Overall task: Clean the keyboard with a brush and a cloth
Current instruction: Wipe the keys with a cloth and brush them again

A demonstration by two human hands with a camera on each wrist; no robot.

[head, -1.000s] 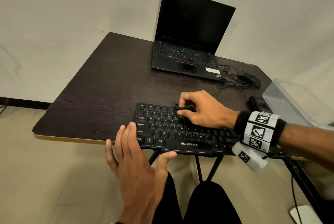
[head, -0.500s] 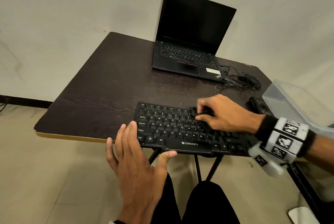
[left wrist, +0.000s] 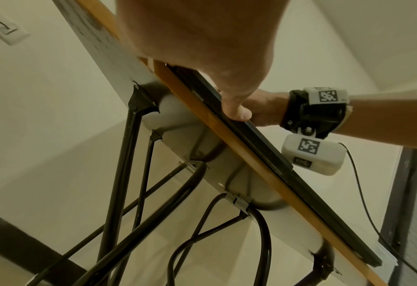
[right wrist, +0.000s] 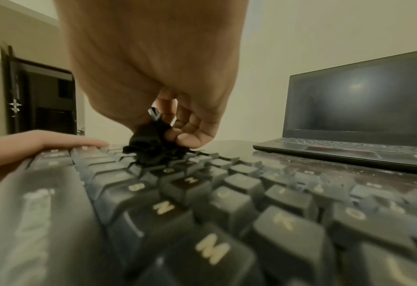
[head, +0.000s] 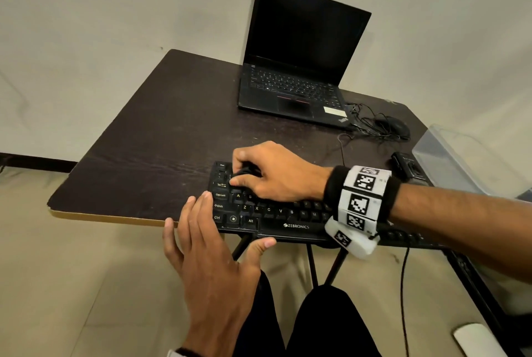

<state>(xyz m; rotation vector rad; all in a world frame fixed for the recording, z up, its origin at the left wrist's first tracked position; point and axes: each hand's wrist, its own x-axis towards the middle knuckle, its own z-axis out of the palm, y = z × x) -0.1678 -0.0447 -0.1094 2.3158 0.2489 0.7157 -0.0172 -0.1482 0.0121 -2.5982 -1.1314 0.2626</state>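
Note:
A black Zebronics keyboard (head: 290, 225) lies along the front edge of the dark table (head: 149, 161). My right hand (head: 237, 169) is at the keyboard's upper left corner and pinches a small black brush (head: 247, 173). In the right wrist view the brush (right wrist: 151, 147) is pressed down on the keys, its black tuft spread between my fingertips (right wrist: 187, 139). My left hand (head: 221, 230) lies on the keyboard's left end with straight fingers (right wrist: 55, 139) on the keys. Its thumb (left wrist: 236, 112) rests against the keyboard's front edge (left wrist: 263, 143).
An open black laptop (head: 299, 69) stands at the back of the table. A wired mouse (head: 394, 126) with tangled cable lies right of it. A small black device (head: 408, 166) and a clear plastic box (head: 449, 155) are at the right. My knees are under the table's front edge.
My right hand swept the brush to the keyboard's middle right, then back to the upper left corner. My left hand stayed at the left end, its fingers now slightly further onto the keys.

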